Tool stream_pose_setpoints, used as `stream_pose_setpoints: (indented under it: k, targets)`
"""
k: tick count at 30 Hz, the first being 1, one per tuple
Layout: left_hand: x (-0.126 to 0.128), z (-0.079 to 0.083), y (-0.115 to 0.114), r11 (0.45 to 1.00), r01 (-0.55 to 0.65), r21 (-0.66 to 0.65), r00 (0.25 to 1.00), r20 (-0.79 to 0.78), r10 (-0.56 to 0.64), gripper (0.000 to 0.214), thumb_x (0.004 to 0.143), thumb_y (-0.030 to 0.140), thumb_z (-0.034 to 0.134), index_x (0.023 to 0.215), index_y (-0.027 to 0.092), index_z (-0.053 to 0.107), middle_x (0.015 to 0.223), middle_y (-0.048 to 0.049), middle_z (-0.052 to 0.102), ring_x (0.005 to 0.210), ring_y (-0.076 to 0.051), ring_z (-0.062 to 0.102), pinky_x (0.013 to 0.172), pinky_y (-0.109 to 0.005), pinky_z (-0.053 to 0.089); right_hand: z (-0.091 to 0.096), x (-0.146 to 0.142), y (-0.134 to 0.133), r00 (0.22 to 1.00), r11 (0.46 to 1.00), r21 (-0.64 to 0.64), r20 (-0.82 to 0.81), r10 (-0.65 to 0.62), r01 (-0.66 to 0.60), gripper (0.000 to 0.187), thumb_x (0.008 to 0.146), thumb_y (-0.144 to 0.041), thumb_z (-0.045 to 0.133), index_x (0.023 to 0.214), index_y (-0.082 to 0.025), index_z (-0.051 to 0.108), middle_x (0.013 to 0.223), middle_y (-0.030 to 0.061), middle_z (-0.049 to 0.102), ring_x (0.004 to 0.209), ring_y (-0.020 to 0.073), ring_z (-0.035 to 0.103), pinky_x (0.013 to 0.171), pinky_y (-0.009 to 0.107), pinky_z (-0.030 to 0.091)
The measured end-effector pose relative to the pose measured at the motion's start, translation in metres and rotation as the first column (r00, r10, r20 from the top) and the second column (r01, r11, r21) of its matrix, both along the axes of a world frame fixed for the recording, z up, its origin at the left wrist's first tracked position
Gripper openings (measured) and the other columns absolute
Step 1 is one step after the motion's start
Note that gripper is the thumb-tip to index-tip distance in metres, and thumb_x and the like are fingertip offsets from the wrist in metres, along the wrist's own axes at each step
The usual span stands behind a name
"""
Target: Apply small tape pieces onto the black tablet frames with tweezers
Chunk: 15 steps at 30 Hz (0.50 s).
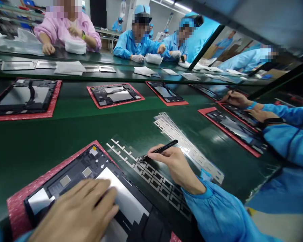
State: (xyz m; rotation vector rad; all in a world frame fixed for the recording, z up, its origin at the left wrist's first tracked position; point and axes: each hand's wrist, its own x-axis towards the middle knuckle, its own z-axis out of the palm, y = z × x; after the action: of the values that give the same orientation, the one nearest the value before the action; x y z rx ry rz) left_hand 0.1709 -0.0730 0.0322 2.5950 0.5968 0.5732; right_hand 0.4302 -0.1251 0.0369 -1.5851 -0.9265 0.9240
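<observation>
right fingers (155, 156) pinch tweezers (168, 145) slanting lengthwise down-left; left fingers (101, 187) rest unclenched

The left hand (84, 205) lies palm down on an opened, tablet-like device (127, 188), which rests on red bubble wrap (17, 211) on the green tabletop (73, 132). The right hand (180, 166) grips black tweezers (166, 145), their tips at a clear strip of pale cut pieces (154, 179) (L-shaped toward its far end). Just beyond lie overlapping similar strips (192, 151). Three more devices (116, 94) line the far side. At right, a co-worker's hands (238, 99) are over another device (239, 114); farther back, people in pink (54, 30) and blue (126, 43) handle white bundles (75, 47).
</observation>
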Motion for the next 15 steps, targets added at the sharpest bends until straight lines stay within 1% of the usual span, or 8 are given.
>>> stream_pose_setpoints:
  k: [1, 3, 5, 7, 9, 13, 15]
  targets:
    - [0.02, 0.0, 0.005, 0.991, 0.085, 0.107, 0.995, -0.057, -0.079, 0.027, 0.085, 0.037, 0.044, 0.105, 0.027, 0.059, 0.109, -0.0024, 0.062, 0.098, -0.02, 0.058, 0.087, -0.034, 0.045, -0.004, 0.001, 0.001, 1.0, 1.0, 0.011, -0.019, -0.02, 0.02, 0.01, 0.065, -0.026, 0.068, 0.063, -0.017, 0.064, 0.061, -0.0014, 0.06, 0.061, 0.0137, 0.054, 0.06, 0.026, 0.041]
    - [0.053, -0.007, 0.012, 0.97, 0.129, 0.207, 0.987, -0.123, -0.105, 0.03, 0.086, 0.037, 0.044, 0.107, 0.02, 0.058, 0.116, -0.0094, 0.058, 0.109, -0.027, 0.051, 0.093, -0.046, 0.039, -0.011, 0.003, 0.003, 0.997, 0.998, 0.027, -0.054, -0.048, 0.049, 0.01, 0.064, -0.025, 0.07, 0.064, -0.017, 0.064, 0.061, -0.0017, 0.06, 0.061, 0.013, 0.054, 0.059, 0.026, 0.041]
    - [0.07, -0.019, 0.014, 0.954, 0.147, 0.259, 0.979, -0.176, -0.103, 0.035, 0.084, 0.038, 0.047, 0.109, 0.015, 0.056, 0.119, -0.0137, 0.054, 0.113, -0.032, 0.046, 0.095, -0.051, 0.034, -0.014, 0.004, 0.003, 0.994, 0.997, 0.036, -0.088, -0.061, 0.065, 0.01, 0.063, -0.025, 0.071, 0.063, -0.018, 0.064, 0.061, -0.0026, 0.06, 0.06, 0.0118, 0.053, 0.058, 0.024, 0.041]
    - [0.073, -0.029, 0.012, 0.945, 0.158, 0.288, 0.971, -0.217, -0.097, 0.04, 0.083, 0.04, 0.047, 0.113, 0.013, 0.053, 0.123, -0.014, 0.051, 0.115, -0.032, 0.043, 0.096, -0.05, 0.032, -0.015, 0.006, 0.003, 0.991, 0.997, 0.034, -0.122, -0.063, 0.068, 0.009, 0.062, -0.023, 0.071, 0.063, -0.018, 0.064, 0.061, -0.0028, 0.061, 0.06, 0.0113, 0.054, 0.058, 0.024, 0.041]
    - [0.069, -0.033, 0.01, 0.939, 0.161, 0.303, 0.967, -0.241, -0.088, 0.042, 0.085, 0.041, 0.043, 0.117, 0.014, 0.05, 0.126, -0.0122, 0.048, 0.118, -0.03, 0.041, 0.098, -0.049, 0.031, -0.014, 0.007, 0.003, 0.987, 0.997, 0.026, -0.151, -0.062, 0.067, 0.009, 0.061, -0.022, 0.072, 0.063, -0.017, 0.065, 0.06, -0.0027, 0.061, 0.059, 0.0113, 0.055, 0.058, 0.023, 0.041]
    - [0.063, -0.032, 0.008, 0.932, 0.164, 0.322, 0.962, -0.261, -0.079, 0.043, 0.089, 0.042, 0.032, 0.119, 0.015, 0.048, 0.128, -0.0107, 0.046, 0.12, -0.029, 0.039, 0.1, -0.047, 0.027, -0.013, 0.005, 0.002, 0.982, 0.997, 0.018, -0.176, -0.07, 0.075, 0.006, 0.062, -0.019, 0.071, 0.062, -0.017, 0.066, 0.059, -0.0029, 0.061, 0.058, 0.0106, 0.054, 0.056, 0.023, 0.039]
    - [0.063, -0.031, 0.009, 0.93, 0.166, 0.329, 0.961, -0.264, -0.078, 0.043, 0.09, 0.041, 0.029, 0.119, 0.015, 0.048, 0.128, -0.0107, 0.046, 0.12, -0.028, 0.038, 0.1, -0.047, 0.027, -0.014, 0.003, 0.003, 0.98, 0.997, 0.018, -0.183, -0.076, 0.081, 0.005, 0.062, -0.019, 0.07, 0.061, -0.017, 0.066, 0.058, -0.003, 0.061, 0.058, 0.0107, 0.053, 0.056, 0.023, 0.039]
